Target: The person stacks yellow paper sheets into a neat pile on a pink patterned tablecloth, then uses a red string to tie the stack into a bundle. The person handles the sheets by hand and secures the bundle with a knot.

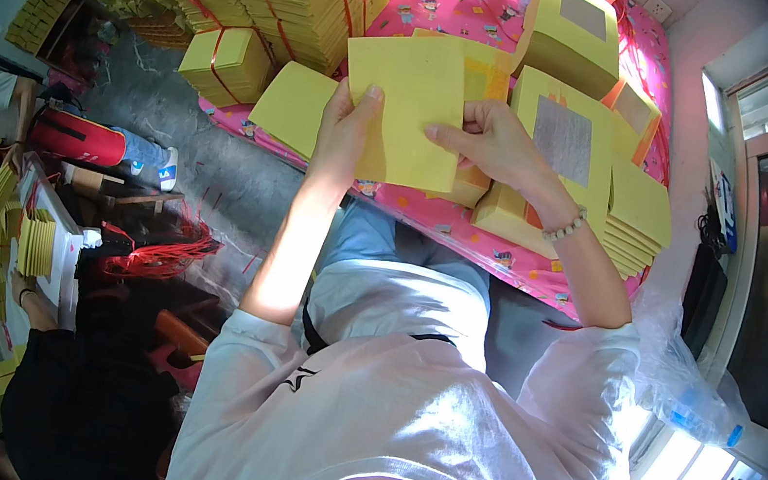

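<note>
Left hand [344,136] and right hand [507,149] pinch opposite edges of a yellow paper piece [401,130], raised over the near side of the pink-covered table [428,209]. Probably best: light, even grip, edges square, nothing creased

A flat, plain yellow rectangular paper piece [401,130] is held at its two sides, broad face showing, above the pink tabletop [457,0].

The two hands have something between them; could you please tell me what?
In the head view, a yellow paper piece is held between the left hand and the right hand.
</note>
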Demonstrator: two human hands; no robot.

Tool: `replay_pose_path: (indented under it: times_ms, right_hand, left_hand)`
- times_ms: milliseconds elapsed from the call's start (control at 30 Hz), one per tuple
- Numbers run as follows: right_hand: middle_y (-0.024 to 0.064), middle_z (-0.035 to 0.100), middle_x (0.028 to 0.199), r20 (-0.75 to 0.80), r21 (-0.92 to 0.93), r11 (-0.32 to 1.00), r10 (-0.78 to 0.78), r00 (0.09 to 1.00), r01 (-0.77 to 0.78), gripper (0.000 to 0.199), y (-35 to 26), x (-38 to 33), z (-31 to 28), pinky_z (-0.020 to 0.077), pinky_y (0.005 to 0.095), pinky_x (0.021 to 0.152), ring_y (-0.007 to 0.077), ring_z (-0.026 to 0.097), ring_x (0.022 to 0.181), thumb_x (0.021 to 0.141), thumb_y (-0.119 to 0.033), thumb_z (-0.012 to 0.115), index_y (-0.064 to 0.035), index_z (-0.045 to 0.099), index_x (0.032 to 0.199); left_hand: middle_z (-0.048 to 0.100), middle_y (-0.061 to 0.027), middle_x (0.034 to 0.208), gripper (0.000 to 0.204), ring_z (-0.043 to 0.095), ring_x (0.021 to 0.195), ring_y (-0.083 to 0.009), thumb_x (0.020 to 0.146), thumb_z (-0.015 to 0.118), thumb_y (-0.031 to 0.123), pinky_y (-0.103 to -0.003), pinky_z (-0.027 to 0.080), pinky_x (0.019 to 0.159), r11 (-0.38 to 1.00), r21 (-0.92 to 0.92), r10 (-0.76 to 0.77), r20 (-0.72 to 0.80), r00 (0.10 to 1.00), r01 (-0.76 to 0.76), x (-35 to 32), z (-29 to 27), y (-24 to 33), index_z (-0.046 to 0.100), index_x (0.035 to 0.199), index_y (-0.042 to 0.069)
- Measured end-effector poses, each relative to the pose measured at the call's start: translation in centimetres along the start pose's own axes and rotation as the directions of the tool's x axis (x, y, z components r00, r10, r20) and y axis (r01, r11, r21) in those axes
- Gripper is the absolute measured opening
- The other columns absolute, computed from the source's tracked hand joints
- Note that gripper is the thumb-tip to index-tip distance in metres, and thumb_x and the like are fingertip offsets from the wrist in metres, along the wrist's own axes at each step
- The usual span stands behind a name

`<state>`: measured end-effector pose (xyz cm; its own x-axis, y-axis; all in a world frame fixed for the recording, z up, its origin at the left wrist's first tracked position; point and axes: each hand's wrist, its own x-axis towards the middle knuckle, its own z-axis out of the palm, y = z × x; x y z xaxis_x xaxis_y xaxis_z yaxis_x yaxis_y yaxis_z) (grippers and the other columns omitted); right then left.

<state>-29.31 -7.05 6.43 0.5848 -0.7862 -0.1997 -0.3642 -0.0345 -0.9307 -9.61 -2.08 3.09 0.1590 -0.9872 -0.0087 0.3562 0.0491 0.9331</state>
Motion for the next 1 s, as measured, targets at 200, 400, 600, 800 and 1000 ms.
replay_pose_path:
  times_ms: [200, 400, 600, 800, 1000]
  right_hand:
    - [-0.0024, 0.065, 0.074, 0.052, -0.040, 0.996, 0.084, 0.995, -0.082, 0.036, -1.0, 0.4, -0.1, 0.0491, 0.0188, 0.054, 0.0023, 0.056, 0.061, 0.088, -0.034, 0.069, -0.0014, 0.069, 0.102]
    - [-0.0037, 0.063, 0.075, 0.055, -0.011, 0.999, 0.054, 0.997, -0.054, 0.033, -0.1, 0.1, 0.4, 0.0483, 0.0186, 0.054, 0.0014, 0.054, 0.063, 0.088, -0.033, 0.069, -0.0021, 0.069, 0.100]
    - [-0.0029, 0.063, 0.073, 0.032, -0.020, 1.000, -0.011, 0.999, 0.012, 0.025, 0.8, -0.6, 0.8, 0.0458, 0.0192, 0.056, 0.0021, 0.054, 0.063, 0.087, -0.024, 0.071, -0.0008, 0.069, 0.096]
    - [-0.0001, 0.066, 0.075, 0.063, 0.044, 0.997, -0.072, 0.995, 0.070, 0.024, 1.8, -0.5, 0.9, 0.0458, 0.0207, 0.058, 0.0041, 0.058, 0.066, 0.085, -0.021, 0.072, 0.0003, 0.070, 0.096]
    - [-0.0033, 0.061, 0.071, -0.151, 0.211, 0.946, -0.218, 0.964, 0.247, 0.023, -0.7, 1.0, 1.7, 0.0425, 0.0198, 0.057, 0.0014, 0.053, 0.065, 0.088, -0.024, 0.071, -0.0018, 0.068, 0.089]
  left_hand:
    - [0.062, -0.0058, 0.118, 0.030, 0.062, 0.106, -0.0160, 0.099, 0.052, 0.019, -0.031, 0.051, 0.091, 0.986, -0.126, -0.111, -0.014, 0.994, 0.108, 1.2, -1.5, -0.9, 0.053, 0.126, 0.005]
    - [0.062, -0.0050, 0.116, 0.028, 0.060, 0.107, -0.0141, 0.100, 0.051, 0.018, -0.030, 0.050, 0.088, 0.998, -0.051, 0.033, -0.065, 0.997, -0.036, 0.9, -1.1, -1.0, 0.053, 0.125, 0.005]
    - [0.060, -0.0067, 0.114, 0.028, 0.058, 0.103, -0.0125, 0.101, 0.048, 0.016, -0.029, 0.047, 0.090, 0.983, 0.014, 0.185, -0.161, 0.970, -0.185, -0.5, 0.0, 0.1, 0.049, 0.125, 0.003]
    - [0.059, -0.0064, 0.113, 0.028, 0.056, 0.101, -0.0110, 0.101, 0.047, 0.017, -0.027, 0.046, 0.087, 0.945, 0.101, 0.326, -0.234, 0.916, -0.310, -1.4, 0.2, 0.5, 0.047, 0.125, 0.002]
    - [0.058, -0.0073, 0.111, 0.028, 0.054, 0.100, -0.0113, 0.100, 0.047, 0.015, -0.027, 0.045, 0.087, 0.955, 0.124, 0.291, -0.228, 0.929, -0.268, -4.2, -0.2, -0.6, 0.046, 0.124, 0.000]
